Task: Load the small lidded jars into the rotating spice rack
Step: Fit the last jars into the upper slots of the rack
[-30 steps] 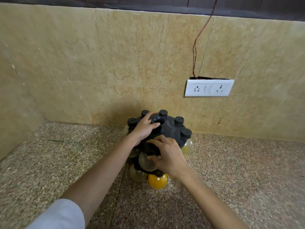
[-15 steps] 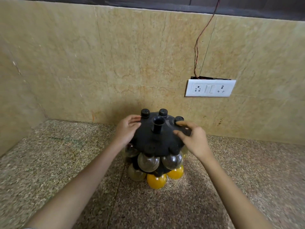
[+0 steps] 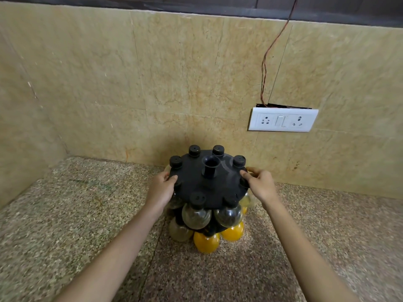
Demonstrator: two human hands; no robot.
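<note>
A black round spice rack (image 3: pixel 209 186) stands on the speckled counter near the back wall, with a short hollow post in the middle of its top. Several black-lidded jars hang around its rim; a clear one (image 3: pixel 196 215) faces me, and yellow-filled jars (image 3: pixel 206 241) sit in the lower tier. My left hand (image 3: pixel 161 190) grips the rack's left edge. My right hand (image 3: pixel 260 185) grips its right edge, fingertips on the top disc. The jars behind my hands are partly hidden.
The counter (image 3: pixel 87 214) meets a beige tiled wall right behind the rack and a side wall at the left. A white socket plate (image 3: pixel 282 119) with a loose wire above it is on the back wall, up right.
Both hands left the rack's top and front and went to its opposite sides. The rack has turned a little, and a second clear jar and yellow jar now show at the front.
</note>
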